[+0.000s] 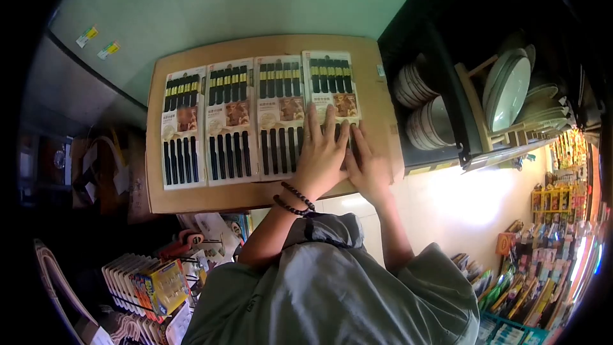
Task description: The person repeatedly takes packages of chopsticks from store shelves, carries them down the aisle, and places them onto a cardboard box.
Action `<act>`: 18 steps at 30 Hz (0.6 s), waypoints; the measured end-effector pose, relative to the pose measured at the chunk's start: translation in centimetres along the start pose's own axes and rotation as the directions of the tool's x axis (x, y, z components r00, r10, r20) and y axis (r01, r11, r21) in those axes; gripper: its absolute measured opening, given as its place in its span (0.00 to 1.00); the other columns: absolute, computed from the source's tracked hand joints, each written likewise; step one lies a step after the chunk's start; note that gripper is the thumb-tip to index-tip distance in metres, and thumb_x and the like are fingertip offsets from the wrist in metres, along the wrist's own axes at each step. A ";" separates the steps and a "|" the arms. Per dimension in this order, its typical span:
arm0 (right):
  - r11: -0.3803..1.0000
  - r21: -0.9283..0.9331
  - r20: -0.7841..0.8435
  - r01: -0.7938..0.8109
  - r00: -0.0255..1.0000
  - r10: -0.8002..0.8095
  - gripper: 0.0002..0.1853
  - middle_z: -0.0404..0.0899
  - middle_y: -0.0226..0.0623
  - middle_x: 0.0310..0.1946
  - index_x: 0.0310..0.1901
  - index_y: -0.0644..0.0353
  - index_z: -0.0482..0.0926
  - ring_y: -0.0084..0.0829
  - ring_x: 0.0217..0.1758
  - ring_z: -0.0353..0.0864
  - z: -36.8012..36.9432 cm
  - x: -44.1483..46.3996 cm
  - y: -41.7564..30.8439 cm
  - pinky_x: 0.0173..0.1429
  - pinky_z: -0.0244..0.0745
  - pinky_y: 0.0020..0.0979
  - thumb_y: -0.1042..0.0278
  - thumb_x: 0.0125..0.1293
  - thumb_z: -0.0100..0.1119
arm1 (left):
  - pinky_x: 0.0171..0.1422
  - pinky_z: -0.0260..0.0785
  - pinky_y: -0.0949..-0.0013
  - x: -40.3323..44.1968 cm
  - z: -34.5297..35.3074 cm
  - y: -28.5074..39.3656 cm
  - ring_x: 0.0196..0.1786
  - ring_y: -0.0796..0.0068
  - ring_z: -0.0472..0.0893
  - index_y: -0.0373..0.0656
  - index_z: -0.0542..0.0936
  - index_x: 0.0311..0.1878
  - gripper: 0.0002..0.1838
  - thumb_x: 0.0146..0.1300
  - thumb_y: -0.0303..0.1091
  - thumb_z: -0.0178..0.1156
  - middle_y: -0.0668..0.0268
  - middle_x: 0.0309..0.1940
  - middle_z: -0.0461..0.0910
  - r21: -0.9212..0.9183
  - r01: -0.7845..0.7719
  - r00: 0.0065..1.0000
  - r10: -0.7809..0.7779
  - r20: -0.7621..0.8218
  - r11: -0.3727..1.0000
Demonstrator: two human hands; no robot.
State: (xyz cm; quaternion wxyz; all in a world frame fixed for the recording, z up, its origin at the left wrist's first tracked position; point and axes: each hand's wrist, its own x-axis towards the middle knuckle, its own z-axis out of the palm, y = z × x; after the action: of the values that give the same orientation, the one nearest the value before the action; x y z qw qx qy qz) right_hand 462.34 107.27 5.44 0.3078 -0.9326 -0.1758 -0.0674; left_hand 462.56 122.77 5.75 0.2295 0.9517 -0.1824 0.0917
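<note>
Four packs of black chopsticks with gold bands lie side by side on a brown cardboard box. The leftmost pack (184, 128), the second pack (228, 121) and the third pack (279, 115) show white and brown labels. My left hand (322, 156) lies flat with fingers spread, over the lower part of the rightmost pack (331, 89) and the edge of the third. Close beside it, my right hand (370, 169) rests on the lower right of the rightmost pack, fingers apart. The two hands partly overlap. Dark bead bracelets circle my left wrist.
The cardboard box (268, 45) stands against a pale green wall. On the right, a dark shelf holds stacked bowls (429, 124) and upright plates (511, 86). Packed goods (536, 275) hang at the lower right, and a rack of packages (163, 287) stands at the lower left.
</note>
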 end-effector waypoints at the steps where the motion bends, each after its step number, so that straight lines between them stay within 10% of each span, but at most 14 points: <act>1: 1.000 -0.005 -0.017 -0.009 1.000 0.009 0.29 0.63 0.59 0.71 0.68 0.66 0.67 0.59 0.67 0.70 0.2 -0.3 -0.3 0.68 0.68 0.47 0.69 0.67 0.57 | 0.78 0.46 0.33 -0.3 -0.2 -0.1 0.76 0.23 0.40 0.37 0.65 0.71 0.46 0.49 0.40 0.71 0.39 0.75 0.48 -0.011 -0.007 1.000 0.007 0.022 1.000; 18: 0.969 0.230 -0.180 -0.088 0.975 0.131 0.25 0.61 0.59 0.72 0.66 0.67 0.70 0.55 0.73 0.64 1.6 -1.2 -0.7 0.74 0.60 0.43 0.72 0.68 0.56 | 0.77 0.53 0.40 -0.1 0.2 -0.3 0.77 0.25 0.42 0.37 0.65 0.72 0.45 0.50 0.38 0.71 0.38 0.75 0.50 0.014 -0.058 0.998 0.058 -0.011 0.998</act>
State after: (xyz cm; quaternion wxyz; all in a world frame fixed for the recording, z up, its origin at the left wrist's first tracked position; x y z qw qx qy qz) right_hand 461.05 108.38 4.23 0.4283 -0.8900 -0.0995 -0.1208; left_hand 462.58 122.95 5.43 0.2211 0.9470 -0.2078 0.1052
